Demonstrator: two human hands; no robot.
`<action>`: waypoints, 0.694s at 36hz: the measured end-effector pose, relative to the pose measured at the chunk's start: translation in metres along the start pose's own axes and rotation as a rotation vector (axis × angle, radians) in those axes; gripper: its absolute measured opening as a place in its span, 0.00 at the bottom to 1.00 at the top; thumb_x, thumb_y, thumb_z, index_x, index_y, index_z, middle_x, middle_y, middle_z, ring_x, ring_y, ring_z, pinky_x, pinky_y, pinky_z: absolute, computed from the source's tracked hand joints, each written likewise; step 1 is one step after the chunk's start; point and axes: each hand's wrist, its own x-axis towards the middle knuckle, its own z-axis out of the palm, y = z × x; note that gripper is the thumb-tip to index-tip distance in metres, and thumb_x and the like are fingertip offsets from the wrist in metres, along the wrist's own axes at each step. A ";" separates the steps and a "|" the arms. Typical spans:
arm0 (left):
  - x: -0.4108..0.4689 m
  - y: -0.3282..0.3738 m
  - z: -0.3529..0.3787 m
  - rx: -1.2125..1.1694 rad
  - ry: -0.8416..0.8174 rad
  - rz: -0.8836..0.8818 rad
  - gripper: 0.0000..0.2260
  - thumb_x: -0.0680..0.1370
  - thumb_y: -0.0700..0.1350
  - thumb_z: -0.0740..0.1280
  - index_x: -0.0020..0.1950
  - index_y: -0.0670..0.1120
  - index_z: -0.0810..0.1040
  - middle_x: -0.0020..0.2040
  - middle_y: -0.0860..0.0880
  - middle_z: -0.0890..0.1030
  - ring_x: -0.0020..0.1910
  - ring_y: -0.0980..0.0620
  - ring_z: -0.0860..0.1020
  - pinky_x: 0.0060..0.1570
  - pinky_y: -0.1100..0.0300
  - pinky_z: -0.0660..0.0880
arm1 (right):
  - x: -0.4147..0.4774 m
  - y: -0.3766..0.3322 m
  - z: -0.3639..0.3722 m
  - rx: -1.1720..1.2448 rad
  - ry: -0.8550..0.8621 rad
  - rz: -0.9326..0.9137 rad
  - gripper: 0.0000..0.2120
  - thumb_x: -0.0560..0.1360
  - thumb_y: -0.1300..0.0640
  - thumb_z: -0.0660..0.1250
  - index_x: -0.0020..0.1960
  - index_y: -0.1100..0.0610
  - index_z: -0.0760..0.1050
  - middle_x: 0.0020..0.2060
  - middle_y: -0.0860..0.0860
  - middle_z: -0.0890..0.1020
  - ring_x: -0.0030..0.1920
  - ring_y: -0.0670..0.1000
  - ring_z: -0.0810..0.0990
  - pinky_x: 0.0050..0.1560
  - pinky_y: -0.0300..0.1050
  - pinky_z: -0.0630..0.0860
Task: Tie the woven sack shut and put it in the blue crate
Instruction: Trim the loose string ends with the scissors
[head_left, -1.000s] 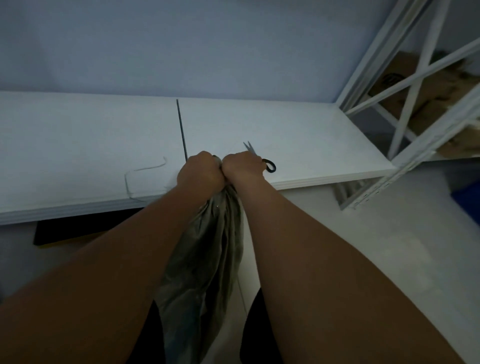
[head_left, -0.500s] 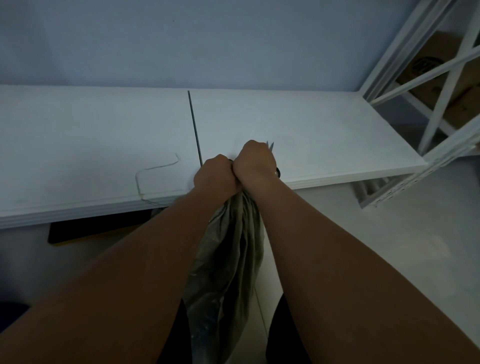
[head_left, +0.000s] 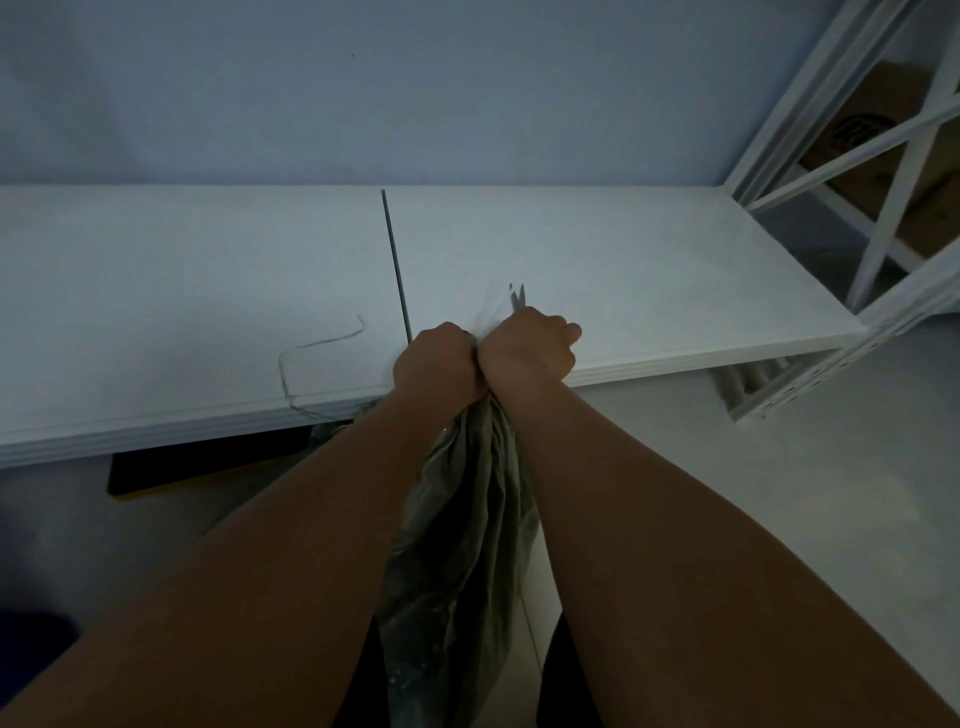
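Observation:
The woven sack (head_left: 462, 525) is grey-green and hangs down between my forearms, its neck bunched at the top. My left hand (head_left: 434, 366) and my right hand (head_left: 527, 348) are fists side by side, both clenched on the gathered neck just above the front edge of the white shelf board (head_left: 649, 270). A thin pale string (head_left: 317, 345) lies in a loose loop on the board, left of my hands, its end trailing over the edge. The blue crate itself is hard to make out; a dark blue shape (head_left: 31, 639) sits at the lower left.
Scissors (head_left: 518, 297) lie on the board right behind my right hand, only the blade tips showing. A white metal rack (head_left: 883, 171) with a cardboard box stands at the right. A dark flat object (head_left: 208, 462) lies under the board.
Both hands stayed clamped on the sack's neck. The view drifted left, so the rack slid right. My right hand now covers the scissors' handles and its index finger sticks out slightly.

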 end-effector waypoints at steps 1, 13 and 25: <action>0.000 0.000 0.000 0.010 -0.005 -0.002 0.03 0.75 0.45 0.66 0.43 0.47 0.78 0.36 0.53 0.72 0.41 0.49 0.76 0.41 0.58 0.71 | -0.001 0.001 0.001 0.000 0.010 0.002 0.12 0.77 0.54 0.63 0.59 0.55 0.76 0.58 0.54 0.76 0.65 0.55 0.68 0.55 0.46 0.71; 0.001 -0.001 -0.004 -0.018 -0.040 -0.045 0.09 0.76 0.48 0.66 0.37 0.48 0.71 0.36 0.53 0.73 0.40 0.50 0.75 0.41 0.58 0.70 | 0.002 -0.005 -0.004 0.042 -0.070 0.011 0.11 0.77 0.55 0.67 0.58 0.54 0.77 0.56 0.51 0.81 0.61 0.54 0.76 0.44 0.43 0.68; -0.010 -0.001 -0.009 -0.005 -0.002 -0.038 0.13 0.76 0.49 0.65 0.34 0.49 0.66 0.34 0.53 0.70 0.40 0.49 0.74 0.43 0.58 0.69 | -0.004 -0.011 -0.017 -0.113 -0.185 -0.122 0.16 0.77 0.57 0.63 0.63 0.57 0.76 0.56 0.51 0.81 0.53 0.53 0.80 0.41 0.45 0.70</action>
